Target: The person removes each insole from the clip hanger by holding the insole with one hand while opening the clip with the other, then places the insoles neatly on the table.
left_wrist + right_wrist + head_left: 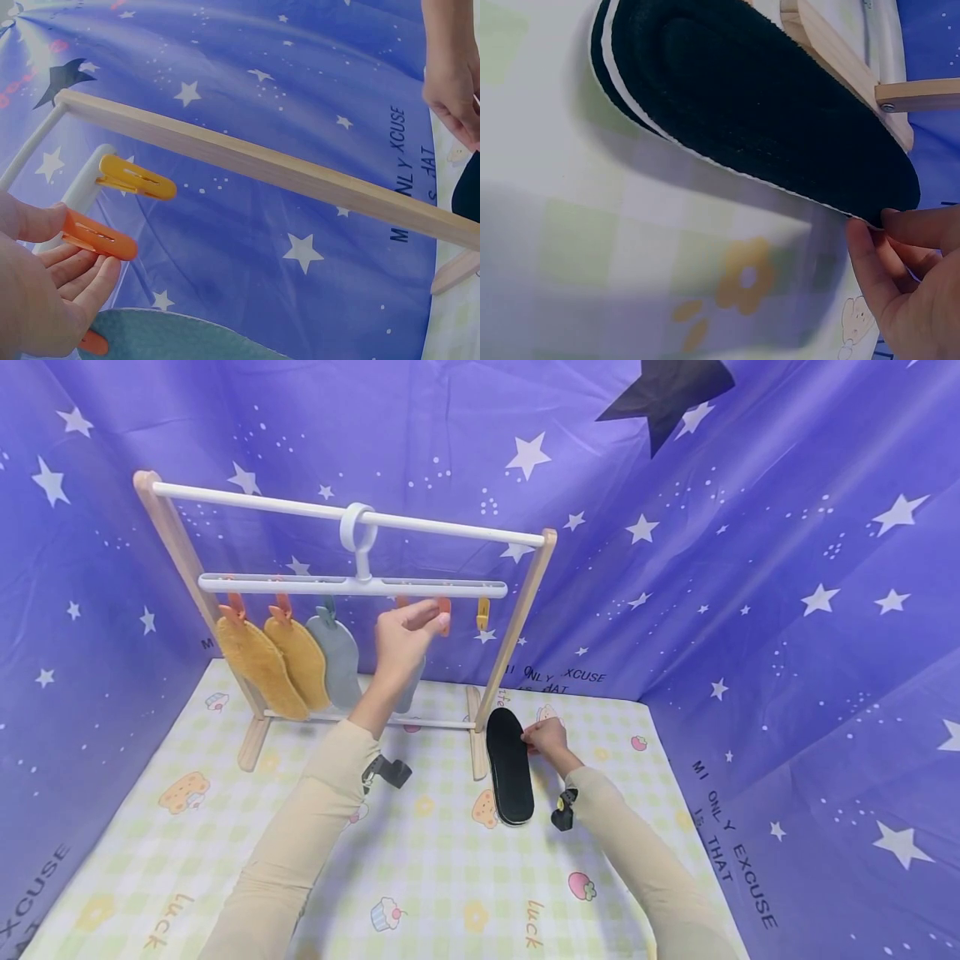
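Insole edge in right fingers, orange clip in left fingers, post between

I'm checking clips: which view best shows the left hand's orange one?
The left wrist view: the orange clip is large there, mostly uncovered. The head view shows it small; the right wrist view, not at all.
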`<state>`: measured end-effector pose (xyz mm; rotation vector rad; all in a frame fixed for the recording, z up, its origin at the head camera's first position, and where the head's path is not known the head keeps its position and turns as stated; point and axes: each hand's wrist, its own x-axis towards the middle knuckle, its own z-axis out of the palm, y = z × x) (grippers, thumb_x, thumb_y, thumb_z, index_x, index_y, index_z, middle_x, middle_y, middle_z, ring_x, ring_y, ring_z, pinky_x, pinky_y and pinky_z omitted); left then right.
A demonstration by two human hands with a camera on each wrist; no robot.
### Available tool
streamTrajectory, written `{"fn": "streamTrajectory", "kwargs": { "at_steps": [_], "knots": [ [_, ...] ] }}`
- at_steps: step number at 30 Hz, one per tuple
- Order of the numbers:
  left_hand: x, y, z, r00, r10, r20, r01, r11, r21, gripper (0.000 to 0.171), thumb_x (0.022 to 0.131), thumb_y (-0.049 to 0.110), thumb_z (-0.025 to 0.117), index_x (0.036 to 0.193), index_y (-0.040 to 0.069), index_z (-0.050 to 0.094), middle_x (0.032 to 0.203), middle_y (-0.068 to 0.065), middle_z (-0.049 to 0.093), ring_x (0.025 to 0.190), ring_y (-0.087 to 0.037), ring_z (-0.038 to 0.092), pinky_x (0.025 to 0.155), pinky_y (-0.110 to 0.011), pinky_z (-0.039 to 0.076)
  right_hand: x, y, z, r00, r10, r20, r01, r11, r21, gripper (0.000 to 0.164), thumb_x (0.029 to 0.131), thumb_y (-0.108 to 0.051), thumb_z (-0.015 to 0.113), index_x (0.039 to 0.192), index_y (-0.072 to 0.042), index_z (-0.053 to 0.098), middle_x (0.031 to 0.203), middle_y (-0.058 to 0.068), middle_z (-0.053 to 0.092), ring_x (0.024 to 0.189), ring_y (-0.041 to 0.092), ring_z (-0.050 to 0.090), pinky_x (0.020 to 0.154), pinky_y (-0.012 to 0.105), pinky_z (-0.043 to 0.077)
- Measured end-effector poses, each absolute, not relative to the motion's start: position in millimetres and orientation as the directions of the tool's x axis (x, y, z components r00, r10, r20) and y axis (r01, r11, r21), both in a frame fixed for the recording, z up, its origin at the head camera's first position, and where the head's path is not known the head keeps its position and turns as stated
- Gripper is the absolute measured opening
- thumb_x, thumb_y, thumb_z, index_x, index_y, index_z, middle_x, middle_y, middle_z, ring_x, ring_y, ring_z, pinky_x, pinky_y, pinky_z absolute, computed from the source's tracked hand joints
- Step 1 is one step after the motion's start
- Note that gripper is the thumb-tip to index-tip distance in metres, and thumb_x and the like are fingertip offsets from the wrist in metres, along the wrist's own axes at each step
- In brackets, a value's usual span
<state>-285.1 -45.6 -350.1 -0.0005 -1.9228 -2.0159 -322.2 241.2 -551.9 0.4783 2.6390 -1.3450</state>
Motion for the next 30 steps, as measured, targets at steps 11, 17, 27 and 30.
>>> {"fn": "streamTrajectory", "kwargs": {
  "at_steps": [11,17,27,30],
  "knots": [
    [-283.0,-44.4,-348.7,-0.942,-0.242,0.232,0.247,-0.036,0.968,0.031,0.089,0.003,0.077,0.12,-0.002,0.073,0.117,-0.021,0.073,0.11,-0.033,0.073,0.098,-0.032,0.058,-319.5,243.8,-558.8,-0.956,0.207,-0.208,0.293,0.668,-0.684,0.01,0.08,0.004,0.073,0.087,0.009,0.077,0.082,0.02,0.077,0.056,0.022,0.073,0.054,0.028,0.061],
    [-283.4,-43.0,-349.0,-0.943,-0.239,0.232,0.251,-0.052,0.967,0.032,0.089,0.004,0.076,0.121,-0.002,0.072,0.119,-0.021,0.072,0.112,-0.033,0.072,0.098,-0.032,0.059,-315.4,242.7,-556.6,-0.963,0.207,-0.174,0.27,0.684,-0.678,0.012,0.077,0.002,0.075,0.086,0.009,0.077,0.073,0.02,0.076,0.051,0.019,0.07,0.049,0.023,0.057],
    [-283.4,-42.2,-350.3,-0.935,-0.236,0.265,0.284,-0.052,0.957,0.032,0.089,0.003,0.076,0.12,-0.005,0.071,0.119,-0.024,0.071,0.112,-0.035,0.071,0.098,-0.033,0.059,-317.7,242.0,-559.6,-0.955,0.245,-0.165,0.294,0.743,-0.601,0.012,0.075,-0.004,0.078,0.082,0.006,0.078,0.056,0.012,0.07,0.04,0.009,0.058,0.069,0.034,0.061],
    [-283.5,-42.0,-350.9,-0.934,-0.231,0.273,0.29,-0.042,0.956,0.033,0.089,0.003,0.076,0.12,-0.007,0.07,0.12,-0.025,0.071,0.112,-0.036,0.071,0.098,-0.034,0.059,-318.8,241.8,-560.9,-0.952,0.257,-0.168,0.306,0.746,-0.591,0.013,0.075,-0.005,0.079,0.083,0.006,0.078,0.058,0.013,0.071,0.039,0.007,0.057,0.078,0.039,0.062]
  ]
}}
